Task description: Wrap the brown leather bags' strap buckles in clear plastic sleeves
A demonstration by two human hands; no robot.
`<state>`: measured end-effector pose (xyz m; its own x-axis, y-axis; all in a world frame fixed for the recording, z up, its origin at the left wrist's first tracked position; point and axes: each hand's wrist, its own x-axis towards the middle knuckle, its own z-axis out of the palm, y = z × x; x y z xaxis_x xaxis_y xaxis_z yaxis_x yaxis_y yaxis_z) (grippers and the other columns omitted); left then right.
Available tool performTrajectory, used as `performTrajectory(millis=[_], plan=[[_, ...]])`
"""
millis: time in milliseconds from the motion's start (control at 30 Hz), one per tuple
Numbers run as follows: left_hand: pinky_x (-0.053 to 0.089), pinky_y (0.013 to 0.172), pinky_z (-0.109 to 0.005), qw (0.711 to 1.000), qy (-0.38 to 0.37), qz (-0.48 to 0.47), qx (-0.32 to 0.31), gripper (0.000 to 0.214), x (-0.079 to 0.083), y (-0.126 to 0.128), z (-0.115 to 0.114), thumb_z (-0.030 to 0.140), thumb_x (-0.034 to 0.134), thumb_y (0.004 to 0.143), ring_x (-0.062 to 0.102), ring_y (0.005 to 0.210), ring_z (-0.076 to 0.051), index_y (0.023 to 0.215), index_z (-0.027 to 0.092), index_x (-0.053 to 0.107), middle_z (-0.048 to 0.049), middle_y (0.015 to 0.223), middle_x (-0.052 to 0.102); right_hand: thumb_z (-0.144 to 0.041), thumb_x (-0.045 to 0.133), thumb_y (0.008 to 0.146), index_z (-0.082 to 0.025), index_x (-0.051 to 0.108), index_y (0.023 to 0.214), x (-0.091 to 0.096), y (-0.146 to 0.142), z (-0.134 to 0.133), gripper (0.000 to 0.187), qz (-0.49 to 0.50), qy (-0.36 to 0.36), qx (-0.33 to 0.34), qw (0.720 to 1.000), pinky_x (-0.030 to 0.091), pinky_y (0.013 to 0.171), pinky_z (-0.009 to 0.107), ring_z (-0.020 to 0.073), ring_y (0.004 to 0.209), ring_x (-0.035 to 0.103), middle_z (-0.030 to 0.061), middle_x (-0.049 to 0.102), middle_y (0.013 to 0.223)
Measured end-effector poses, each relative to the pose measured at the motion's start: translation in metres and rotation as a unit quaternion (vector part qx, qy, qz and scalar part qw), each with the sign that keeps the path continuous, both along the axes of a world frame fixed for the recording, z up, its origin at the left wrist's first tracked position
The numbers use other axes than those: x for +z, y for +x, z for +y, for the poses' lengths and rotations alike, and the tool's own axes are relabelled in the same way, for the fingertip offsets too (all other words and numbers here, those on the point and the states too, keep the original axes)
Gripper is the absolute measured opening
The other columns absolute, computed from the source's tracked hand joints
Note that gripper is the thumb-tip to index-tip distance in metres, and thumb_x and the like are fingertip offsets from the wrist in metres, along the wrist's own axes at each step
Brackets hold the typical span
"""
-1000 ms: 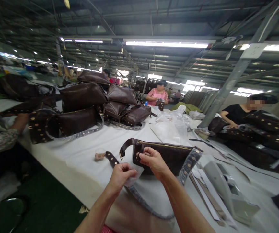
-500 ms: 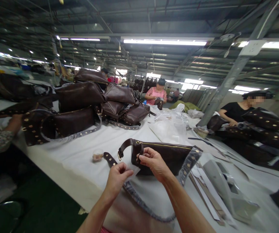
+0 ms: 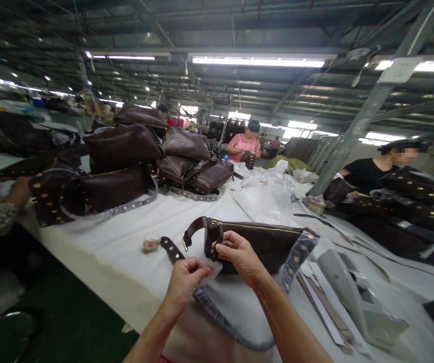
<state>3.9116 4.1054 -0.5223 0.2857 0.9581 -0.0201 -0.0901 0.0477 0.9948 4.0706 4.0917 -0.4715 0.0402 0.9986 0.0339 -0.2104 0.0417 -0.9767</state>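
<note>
A dark brown leather bag (image 3: 265,243) with a gold zip lies on the white table (image 3: 126,237) in front of me. My right hand (image 3: 239,254) pinches the bag's left end beside the strap loop with its buckle (image 3: 192,233). My left hand (image 3: 184,282) is closed on a small clear film sheet (image 3: 211,268) just below that end. A studded strap (image 3: 172,249) lies flat to the left. A plastic-wrapped strap (image 3: 224,322) hangs over the table's near edge.
A pile of brown bags (image 3: 133,161) stands at the back left. Clear plastic bags (image 3: 267,194) lie mid-table. Card strips and a grey tool (image 3: 349,297) sit at the right. A small cup (image 3: 150,242) stands near the strap. Other people work at the left, back and right.
My left hand has shifted its pinch on the film sheet slightly right and down. My right hand stays on the bag's end.
</note>
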Motion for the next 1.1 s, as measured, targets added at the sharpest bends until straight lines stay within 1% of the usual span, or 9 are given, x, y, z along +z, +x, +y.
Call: performTrajectory(millis=[233, 367, 533, 733, 833, 933, 1100], plan=[[0.028, 0.05, -0.022, 1.0, -0.02, -0.013, -0.013, 0.02, -0.002, 0.002, -0.003, 0.033, 0.068, 0.055, 0.041, 0.048, -0.009, 0.056, 0.013, 0.064, 0.0014, 0.05, 0.054, -0.035, 0.085, 0.058, -0.018, 0.059, 0.076, 0.002, -0.002, 0.0, 0.036, 0.002, -0.005, -0.004, 1.0, 0.044, 0.065, 0.025, 0.0129, 0.066, 0.06, 0.0009, 0.07, 0.076], [0.026, 0.046, -0.022, 0.998, -0.049, -0.029, -0.017, 0.025, -0.001, 0.005, -0.002, 0.036, 0.071, 0.052, 0.038, 0.044, -0.008, 0.055, 0.013, 0.063, 0.0024, 0.048, 0.051, -0.037, 0.086, 0.058, -0.018, 0.059, 0.075, 0.003, -0.003, 0.0, 0.037, -0.005, 0.0, -0.005, 1.0, 0.045, 0.066, 0.026, 0.0137, 0.066, 0.06, 0.0004, 0.069, 0.073], [0.028, 0.046, -0.021, 0.997, -0.06, -0.03, -0.027, 0.028, 0.0, 0.006, -0.004, 0.037, 0.073, 0.052, 0.04, 0.045, -0.008, 0.059, 0.011, 0.066, 0.0015, 0.05, 0.053, -0.038, 0.085, 0.058, -0.018, 0.059, 0.074, 0.003, -0.003, 0.0, 0.036, -0.02, 0.006, -0.013, 1.0, 0.046, 0.066, 0.027, 0.0149, 0.066, 0.061, 0.0003, 0.068, 0.072], [0.03, 0.045, -0.021, 0.997, -0.073, -0.038, -0.009, 0.03, 0.002, 0.007, -0.003, 0.04, 0.073, 0.054, 0.041, 0.045, -0.008, 0.057, 0.012, 0.066, 0.0016, 0.05, 0.053, -0.037, 0.084, 0.059, -0.019, 0.058, 0.075, -0.001, -0.001, 0.001, 0.036, -0.02, 0.008, -0.003, 1.0, 0.045, 0.069, 0.027, 0.015, 0.069, 0.061, -0.0002, 0.068, 0.073], [0.033, 0.046, -0.021, 0.996, -0.083, -0.043, -0.013, 0.03, 0.005, 0.008, -0.003, 0.041, 0.074, 0.054, 0.043, 0.047, -0.009, 0.06, 0.012, 0.069, 0.0008, 0.054, 0.056, -0.037, 0.085, 0.058, -0.019, 0.058, 0.074, -0.001, 0.001, 0.001, 0.036, -0.022, 0.004, -0.004, 1.0, 0.045, 0.069, 0.029, 0.0162, 0.069, 0.061, 0.0002, 0.068, 0.074], [0.033, 0.046, -0.021, 0.995, -0.087, -0.044, -0.021, 0.034, 0.007, 0.009, -0.002, 0.042, 0.074, 0.056, 0.043, 0.048, -0.008, 0.066, 0.011, 0.071, 0.0006, 0.055, 0.056, -0.038, 0.085, 0.056, -0.019, 0.057, 0.073, 0.002, 0.002, 0.001, 0.037, -0.022, -0.007, 0.001, 1.0, 0.044, 0.069, 0.029, 0.0158, 0.068, 0.06, -0.0007, 0.067, 0.07], [0.032, 0.045, -0.021, 0.993, -0.089, -0.069, -0.019, 0.038, 0.009, 0.014, 0.002, 0.046, 0.077, 0.055, 0.042, 0.045, -0.008, 0.066, 0.01, 0.07, 0.0017, 0.053, 0.054, -0.037, 0.083, 0.057, -0.019, 0.055, 0.07, 0.0, 0.002, 0.002, 0.035, -0.035, -0.025, -0.001, 0.999, 0.04, 0.065, 0.027, 0.014, 0.064, 0.054, -0.0026, 0.062, 0.066]])
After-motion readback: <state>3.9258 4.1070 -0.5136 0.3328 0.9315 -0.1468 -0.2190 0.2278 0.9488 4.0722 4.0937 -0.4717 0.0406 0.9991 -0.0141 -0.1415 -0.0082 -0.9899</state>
